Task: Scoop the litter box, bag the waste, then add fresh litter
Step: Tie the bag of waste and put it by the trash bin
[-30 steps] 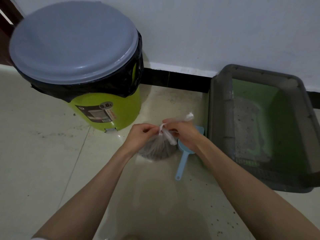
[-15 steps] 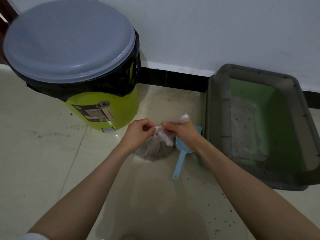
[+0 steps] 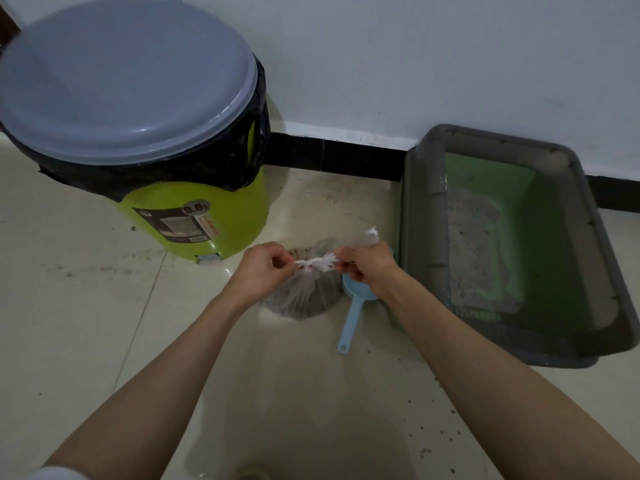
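Head view, floor beside the litter box (image 3: 585, 258), taken as the reference for every place below.

Item, waste bag (image 3: 304, 296): clear plastic, dark clumps inside, sat on the tiles just left of the litter box. Your left hand (image 3: 263, 268) and right hand (image 3: 367, 268) each pinched one twisted white end of the bag's neck, fingers curled tight on the plastic, the two hands a little apart with the knot stretched between them. One loose end stuck up above your right hand.

Item, scoop (image 3: 353, 320): pale blue, lay on the floor between bag and litter box, handle toward you, bowl partly under your right wrist. Nobody held it.

Item, litter box: grey rim, green inner tray. A thin grey patch of litter covered the left part of its floor; the rest showed bare green.

Item, pedal bin (image 3: 194, 216): lime green, grey lid closed, black liner folded over the rim, well to the left of the litter box.

Status, as judged: scooping looked finished; bagging was at the knot. You had yet to bin the bag and pour fresh litter. No litter supply showed in view.

Writing: the bin's label read "9.6" with a small letter after it, probably L; the remaining print was too small to read. The red marks on the bag's neck could not be read.
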`<state>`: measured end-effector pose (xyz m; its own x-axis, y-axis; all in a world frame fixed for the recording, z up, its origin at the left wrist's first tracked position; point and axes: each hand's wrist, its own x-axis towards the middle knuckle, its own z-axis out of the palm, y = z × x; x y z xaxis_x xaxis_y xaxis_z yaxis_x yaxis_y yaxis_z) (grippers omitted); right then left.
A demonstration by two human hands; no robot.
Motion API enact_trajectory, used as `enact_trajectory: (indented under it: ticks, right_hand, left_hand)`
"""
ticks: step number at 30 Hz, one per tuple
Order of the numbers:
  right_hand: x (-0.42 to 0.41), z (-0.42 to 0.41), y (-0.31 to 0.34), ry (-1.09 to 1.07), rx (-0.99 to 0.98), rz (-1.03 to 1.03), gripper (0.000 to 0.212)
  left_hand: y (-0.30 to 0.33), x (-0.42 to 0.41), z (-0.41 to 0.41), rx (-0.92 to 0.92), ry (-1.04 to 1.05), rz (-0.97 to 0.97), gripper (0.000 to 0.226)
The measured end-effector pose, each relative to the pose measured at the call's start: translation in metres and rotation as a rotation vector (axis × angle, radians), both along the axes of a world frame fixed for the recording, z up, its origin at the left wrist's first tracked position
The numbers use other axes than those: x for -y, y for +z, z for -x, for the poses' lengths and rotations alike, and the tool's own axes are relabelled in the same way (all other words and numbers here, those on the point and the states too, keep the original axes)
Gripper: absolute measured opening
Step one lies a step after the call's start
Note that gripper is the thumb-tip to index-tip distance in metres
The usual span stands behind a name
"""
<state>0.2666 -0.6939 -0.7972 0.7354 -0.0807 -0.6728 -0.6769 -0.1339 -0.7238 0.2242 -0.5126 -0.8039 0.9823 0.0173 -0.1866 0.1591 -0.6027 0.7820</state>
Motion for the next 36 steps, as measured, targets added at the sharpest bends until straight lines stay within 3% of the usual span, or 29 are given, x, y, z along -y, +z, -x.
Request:
enact_trajectory:
  ticks: [6,11,16,19,23,28,32,34,36]
  right_hand:
    - [0.002,0.001,0.004,0.015,-0.014,0.04,0.02]
    - [0.003,0.001,0.01,0.081,-0.008,0.033,0.022]
    - [-0.01,0.006,0.016,0.301,0.238,0.183,0.021]
    - [-0.018,0.01,0.02,0.437,0.387,0.246,0.036]
    - [-0.028,0.013,0.036,0.517,0.492,0.236,0.032]
    - [-0.057,0.019,0.052,0.576,0.495,0.164,0.041]
    - [-0.07,0.022,0.063,0.57,0.518,0.117,0.041]
    - [-0.074,0.023,0.068,0.55,0.528,0.101,0.042]
    - [-0.078,0.024,0.074,0.493,0.541,0.059,0.042]
  left_hand:
    - [0.0,-0.003,0.0,0.016,-0.016,-0.041,0.031]
    - [0.001,-0.008,0.0,0.003,-0.009,-0.042,0.019]
    - [0.0,-0.015,0.006,0.011,0.021,-0.013,0.002]
    - [0.0,-0.017,0.008,-0.002,0.035,-0.017,0.01]
    - [0.009,-0.024,0.014,-0.017,0.021,-0.016,0.017]
    - [0.038,-0.04,0.033,0.18,0.099,-0.093,0.017]
    - [0.072,-0.058,0.049,0.483,0.14,-0.168,0.013]
    - [0.09,-0.067,0.054,0.593,0.252,-0.172,0.01]
    - [0.106,-0.076,0.056,0.634,0.492,-0.105,0.01]
